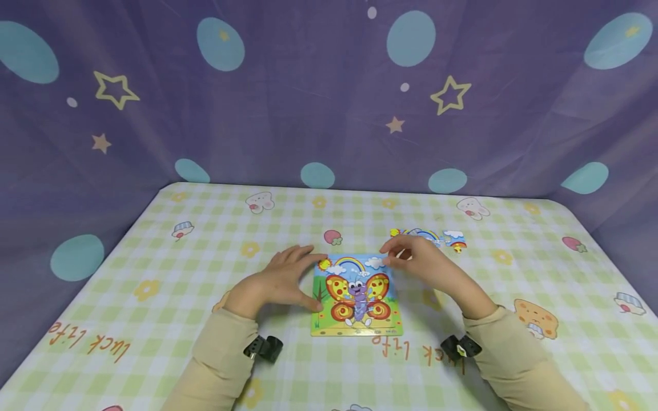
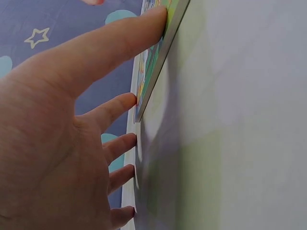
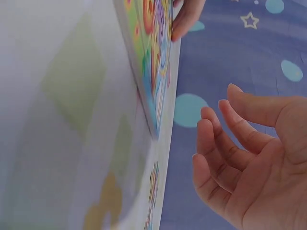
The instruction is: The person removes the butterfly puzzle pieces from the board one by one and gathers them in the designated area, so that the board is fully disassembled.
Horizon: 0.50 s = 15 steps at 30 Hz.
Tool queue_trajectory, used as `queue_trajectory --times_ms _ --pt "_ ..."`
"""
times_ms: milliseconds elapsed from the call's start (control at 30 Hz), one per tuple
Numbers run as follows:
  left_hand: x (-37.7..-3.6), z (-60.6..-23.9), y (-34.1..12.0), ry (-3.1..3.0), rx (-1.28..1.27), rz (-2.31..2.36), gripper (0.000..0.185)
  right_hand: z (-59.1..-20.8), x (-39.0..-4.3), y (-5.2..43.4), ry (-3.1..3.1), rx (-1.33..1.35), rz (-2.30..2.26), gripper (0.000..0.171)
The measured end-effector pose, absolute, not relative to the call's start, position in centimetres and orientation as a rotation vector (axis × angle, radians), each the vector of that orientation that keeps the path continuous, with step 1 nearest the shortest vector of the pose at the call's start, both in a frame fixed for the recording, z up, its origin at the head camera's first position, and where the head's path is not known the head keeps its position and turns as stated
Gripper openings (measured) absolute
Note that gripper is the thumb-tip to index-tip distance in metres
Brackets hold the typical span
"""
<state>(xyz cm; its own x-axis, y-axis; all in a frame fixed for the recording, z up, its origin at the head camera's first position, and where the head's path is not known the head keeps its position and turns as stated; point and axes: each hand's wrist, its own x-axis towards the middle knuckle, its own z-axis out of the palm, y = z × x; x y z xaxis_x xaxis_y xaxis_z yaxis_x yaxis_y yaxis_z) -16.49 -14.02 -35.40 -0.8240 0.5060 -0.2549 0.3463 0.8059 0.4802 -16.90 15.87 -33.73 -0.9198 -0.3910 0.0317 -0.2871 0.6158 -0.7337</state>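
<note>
The butterfly puzzle (image 1: 356, 295) is a flat, square board with a thin rigid edge and a glossy printed face showing a butterfly, rainbow, clouds and sun; it lies flat near the middle of the desk (image 1: 154, 274), slightly toward the near edge. The desk is covered by a soft checked cloth in pale green and white with printed flowers, strawberries and lettering. The left hand (image 1: 280, 279) rests on the cloth against the left edge of the puzzle, fingers straight and spread; the thumb tip touches the lower left edge and the index fingertip touches the upper left corner, as the left wrist view confirms at the board's rim (image 2: 158, 72). The right hand (image 1: 418, 260) sits at the upper right corner of the puzzle, fingers loosely bent and slightly apart; in the right wrist view (image 3: 244, 158) the palm is empty and clear of the board. A loose strip of puzzle pieces (image 1: 432, 236), flat and printed with rainbow and clouds, lies on the cloth just beyond the right hand, toward the far edge. A purple fabric backdrop (image 1: 329, 85) with stars and blue ovals hangs behind the desk.
</note>
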Motion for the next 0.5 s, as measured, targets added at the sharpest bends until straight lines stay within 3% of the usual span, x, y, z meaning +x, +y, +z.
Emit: queue_trajectory --times_ms 500 --pt "-16.6 -35.5 -14.0 2.610 0.648 0.592 0.102 -33.8 -16.3 11.2 2.602 -0.550 -1.186 0.015"
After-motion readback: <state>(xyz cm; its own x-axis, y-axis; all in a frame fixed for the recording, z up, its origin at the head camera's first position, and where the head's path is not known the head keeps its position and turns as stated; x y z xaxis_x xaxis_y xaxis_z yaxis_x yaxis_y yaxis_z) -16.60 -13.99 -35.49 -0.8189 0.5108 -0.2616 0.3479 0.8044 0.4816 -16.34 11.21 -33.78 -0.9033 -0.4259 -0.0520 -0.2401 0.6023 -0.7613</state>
